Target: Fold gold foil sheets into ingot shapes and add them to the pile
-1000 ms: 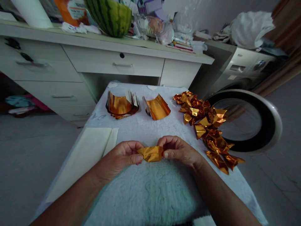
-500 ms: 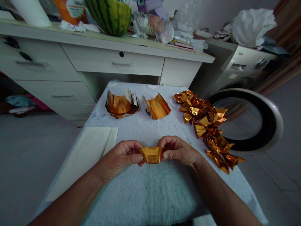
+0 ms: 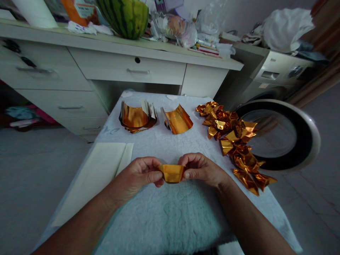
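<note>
Between my two hands is a small folded gold foil paper (image 3: pixel 173 174), shaped like a little boat or ingot. My left hand (image 3: pixel 145 173) pinches its left end between thumb and fingers. At the right end, my right hand (image 3: pixel 201 171) pinches it the same way. Beyond them lie a curved stack of gold foil sheets (image 3: pixel 135 117) and a smaller curled stack of foil (image 3: pixel 178 120). To the right stretches a pile of folded gold foil pieces (image 3: pixel 235 140).
A pale cloth (image 3: pixel 170 219) covers the table, with folded cream paper (image 3: pixel 92 177) on its left. An open washing machine door (image 3: pixel 310 141) borders the right side. Behind stands a white drawer counter (image 3: pixel 111 65) bearing a watermelon (image 3: pixel 124 17) and bags.
Almost nothing differs. Both hands keep their hold on the folded foil paper, which has tilted very slightly; the view has shifted a little.
</note>
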`<move>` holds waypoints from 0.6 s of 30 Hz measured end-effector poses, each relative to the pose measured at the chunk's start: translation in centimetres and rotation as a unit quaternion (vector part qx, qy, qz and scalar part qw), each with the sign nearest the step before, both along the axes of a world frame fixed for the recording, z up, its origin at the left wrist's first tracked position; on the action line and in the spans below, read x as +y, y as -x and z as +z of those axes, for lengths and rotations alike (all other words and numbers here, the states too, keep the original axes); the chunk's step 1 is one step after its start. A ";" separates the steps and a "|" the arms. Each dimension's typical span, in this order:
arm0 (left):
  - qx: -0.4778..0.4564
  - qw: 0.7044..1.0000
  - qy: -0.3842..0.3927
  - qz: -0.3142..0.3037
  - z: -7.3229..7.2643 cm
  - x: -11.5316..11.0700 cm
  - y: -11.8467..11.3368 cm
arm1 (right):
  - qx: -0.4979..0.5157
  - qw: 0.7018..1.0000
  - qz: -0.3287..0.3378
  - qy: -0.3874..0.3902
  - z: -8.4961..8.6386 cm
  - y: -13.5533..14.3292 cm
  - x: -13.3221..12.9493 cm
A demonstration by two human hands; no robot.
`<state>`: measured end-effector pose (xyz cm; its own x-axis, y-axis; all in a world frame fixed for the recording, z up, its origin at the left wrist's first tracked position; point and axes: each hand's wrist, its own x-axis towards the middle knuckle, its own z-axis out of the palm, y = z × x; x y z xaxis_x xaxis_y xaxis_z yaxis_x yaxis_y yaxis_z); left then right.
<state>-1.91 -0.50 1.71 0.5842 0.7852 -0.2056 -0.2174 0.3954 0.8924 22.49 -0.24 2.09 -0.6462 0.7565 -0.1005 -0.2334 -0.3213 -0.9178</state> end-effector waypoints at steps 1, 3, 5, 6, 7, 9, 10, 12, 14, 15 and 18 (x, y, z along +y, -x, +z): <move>-0.001 1.000 0.005 0.001 0.0 0.0 0.0 | -0.003 1.000 -0.001 -0.005 0.1 0.0 0.0; -0.003 1.000 0.010 -0.001 0.0 0.0 -0.1 | -0.010 1.000 -0.003 -0.008 0.2 -0.1 0.1; -0.002 1.000 0.008 -0.001 0.0 0.0 -0.1 | -0.015 1.000 -0.002 0.000 0.1 -0.1 0.1; 0.000 1.000 0.006 -0.002 0.0 0.0 -0.2 | -0.014 1.000 -0.001 0.006 0.0 -0.1 0.0; 0.003 1.000 0.004 -0.003 0.0 -0.1 -0.2 | -0.013 1.000 0.000 0.011 0.0 0.0 0.0; 0.009 1.000 0.002 -0.006 0.0 -0.1 -0.3 | -0.010 1.000 0.001 0.015 -0.1 0.0 0.0; 0.011 1.000 0.000 -0.009 0.0 -0.1 -0.3 | -0.009 1.000 -0.001 0.015 -0.1 0.0 -0.1; 0.014 1.000 -0.009 -0.008 0.2 -0.1 -0.4 | -0.011 1.000 -0.004 0.009 -0.1 0.0 -0.1; 0.020 1.000 -0.024 -0.001 0.3 -0.1 -0.4 | -0.011 1.000 -0.011 -0.002 -0.1 0.1 -0.2; 0.024 0.999 -0.036 0.002 0.4 -0.2 -0.4 | -0.011 1.000 -0.014 -0.009 -0.1 0.1 -0.1; 0.049 0.994 -0.101 0.015 0.4 -0.2 -0.5 | -0.012 0.999 -0.020 -0.038 -0.1 0.3 0.0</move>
